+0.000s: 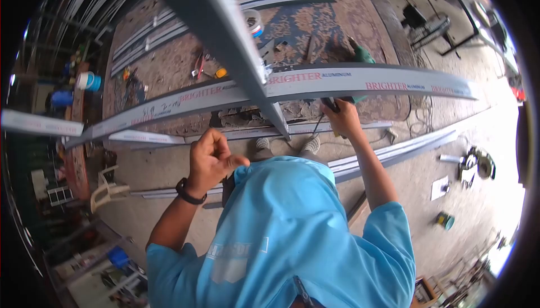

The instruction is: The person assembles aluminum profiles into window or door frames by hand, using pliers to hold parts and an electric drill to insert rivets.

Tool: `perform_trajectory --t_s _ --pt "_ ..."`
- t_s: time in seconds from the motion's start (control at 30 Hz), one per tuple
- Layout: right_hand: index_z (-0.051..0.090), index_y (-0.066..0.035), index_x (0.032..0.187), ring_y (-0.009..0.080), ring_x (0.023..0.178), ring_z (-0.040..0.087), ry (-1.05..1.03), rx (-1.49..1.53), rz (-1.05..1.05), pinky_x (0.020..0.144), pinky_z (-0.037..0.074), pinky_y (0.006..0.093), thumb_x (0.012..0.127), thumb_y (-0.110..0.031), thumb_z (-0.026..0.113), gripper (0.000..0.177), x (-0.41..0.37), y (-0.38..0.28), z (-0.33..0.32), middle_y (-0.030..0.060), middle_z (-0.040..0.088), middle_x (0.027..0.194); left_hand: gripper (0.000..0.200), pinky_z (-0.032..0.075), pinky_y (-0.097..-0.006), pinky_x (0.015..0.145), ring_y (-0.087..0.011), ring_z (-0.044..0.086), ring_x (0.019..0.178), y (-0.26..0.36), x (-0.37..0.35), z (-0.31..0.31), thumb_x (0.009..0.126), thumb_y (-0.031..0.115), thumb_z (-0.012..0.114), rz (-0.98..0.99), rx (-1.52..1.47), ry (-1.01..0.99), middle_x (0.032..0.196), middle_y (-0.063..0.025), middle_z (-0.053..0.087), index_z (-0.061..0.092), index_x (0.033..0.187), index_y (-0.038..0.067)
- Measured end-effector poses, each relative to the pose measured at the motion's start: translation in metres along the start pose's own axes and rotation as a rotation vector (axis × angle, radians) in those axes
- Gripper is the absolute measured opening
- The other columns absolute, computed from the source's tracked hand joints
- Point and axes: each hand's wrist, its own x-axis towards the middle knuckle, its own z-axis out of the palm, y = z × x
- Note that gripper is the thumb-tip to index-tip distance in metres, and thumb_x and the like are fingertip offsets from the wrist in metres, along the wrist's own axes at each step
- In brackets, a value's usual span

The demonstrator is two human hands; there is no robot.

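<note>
A long aluminum bar [315, 81] with red "BRIGHTER" print crosses in front of me. A second, grey metal bar [225, 32] slants down from the top and meets it near the middle. My right hand [344, 118] is closed around the handle of a green power drill [364, 55], just below the long bar. The bar hides the drill's middle, and its front end shows beyond. Held up below the bar on the left, my left hand [211, 159] has curled fingers and the thumb sticking out. Whatever lies inside those fingers, if anything, is hidden.
Under the bars lies a patterned carpet [301, 24] with a white bucket [253, 21], red-handled pliers [198, 65] and more bars. A plastic chair [108, 189] stands at left. A power saw [475, 164] and a small green can [445, 220] are on the right floor.
</note>
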Motion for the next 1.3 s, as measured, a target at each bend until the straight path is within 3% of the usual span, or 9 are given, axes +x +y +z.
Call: perform_trajectory --t_s 0.13,0.23,0.43,0.53,0.6,0.73,0.87,1.1,1.3 --pt "0.072 -0.006 0.112 0.0412 0.104 0.065 0.098 -0.400 -0.735 0.091 0.051 0.0487 0.093 -0.029 0.069 0.030 0.078 0.008 0.036 0.0183 0.071 0.112 0.062 0.032 -0.0268 0.051 -0.0067 0.035 0.058 -0.074 -0.019 -0.005 0.076 0.041 0.092 -0.069 0.100 0.154 0.061 0.0037 0.036 0.039 0.071 0.010" --pt "0.071 -0.008 0.115 0.0397 0.105 0.064 0.115 -0.213 -0.755 0.091 0.050 0.0499 0.095 -0.026 0.066 0.027 0.103 -0.001 0.051 0.0177 0.070 0.110 0.054 0.033 -0.0298 0.053 -0.0092 0.034 0.058 -0.106 -0.013 -0.006 0.084 0.037 0.088 -0.101 0.161 0.281 0.061 0.0024 0.039 0.044 0.071 0.007" --pt "0.057 -0.004 0.138 0.0231 0.111 0.060 -0.210 1.076 -0.387 0.098 0.048 0.0403 0.108 -0.038 0.053 0.045 0.123 -0.084 0.119 0.0199 0.057 0.129 0.051 0.041 -0.0310 0.058 -0.0113 0.050 0.063 -0.153 0.098 0.016 0.099 0.053 0.062 0.021 0.023 0.140 0.070 -0.0004 0.054 0.058 0.086 0.004" --pt "0.055 0.000 0.139 0.0262 0.113 0.059 0.044 0.245 -0.535 0.100 0.046 0.0388 0.111 -0.036 0.049 0.046 0.110 -0.147 0.112 0.0196 0.056 0.129 0.039 0.046 -0.0295 0.065 -0.0126 0.059 0.073 -0.124 0.166 0.024 0.100 0.043 0.061 -0.154 -0.259 -0.022 0.086 -0.0045 0.063 0.061 0.096 0.004" --pt "0.059 0.001 0.133 0.0298 0.113 0.058 -0.118 0.527 -0.560 0.096 0.046 0.0405 0.108 -0.031 0.054 0.040 0.101 -0.164 0.108 0.0176 0.060 0.121 0.024 0.047 -0.0283 0.080 -0.0125 0.060 0.088 -0.141 0.204 0.036 0.098 0.030 0.066 -0.312 -0.657 -0.056 0.095 -0.0021 0.063 0.060 0.103 0.007" --pt "0.052 0.004 0.136 0.0265 0.115 0.057 -0.344 0.220 -0.422 0.095 0.045 0.0374 0.101 -0.019 0.062 0.042 0.115 -0.149 0.084 0.0144 0.055 0.127 0.022 0.050 -0.0269 0.059 -0.0107 0.064 0.074 -0.174 0.221 0.036 0.099 0.024 0.065 -0.328 -0.578 -0.219 0.091 -0.0037 0.065 0.059 0.108 0.006" --pt "0.051 0.000 0.135 0.0297 0.120 0.055 0.203 0.668 -0.269 0.094 0.046 0.0392 0.089 -0.016 0.073 0.053 0.118 -0.103 0.143 0.0186 0.050 0.130 0.024 0.047 -0.0240 0.048 -0.0072 0.059 0.062 -0.154 0.212 0.010 0.101 0.026 0.063 -0.437 -0.560 -0.401 0.087 -0.0054 0.066 0.060 0.109 0.005" --pt "0.061 0.000 0.126 0.0211 0.093 0.069 -0.516 0.585 -0.032 0.078 0.055 0.0360 0.101 -0.023 0.066 0.034 0.142 -0.090 0.142 0.0137 0.067 0.115 0.030 0.042 -0.0187 0.040 -0.0038 0.052 0.049 -0.125 0.216 -0.024 0.107 0.028 0.054 -0.682 -1.169 -0.522 0.074 0.0003 0.056 0.057 0.114 -0.001" --pt "0.061 0.000 0.118 0.0141 0.084 0.066 -0.445 0.551 -0.085 0.074 0.055 0.0321 0.105 -0.024 0.062 0.027 0.167 -0.074 0.156 0.0069 0.070 0.092 0.027 0.042 -0.0190 0.039 -0.0029 0.052 0.047 -0.132 0.224 -0.027 0.109 0.027 0.050 -0.703 -1.292 -0.508 0.072 0.0054 0.051 0.055 0.118 0.002"
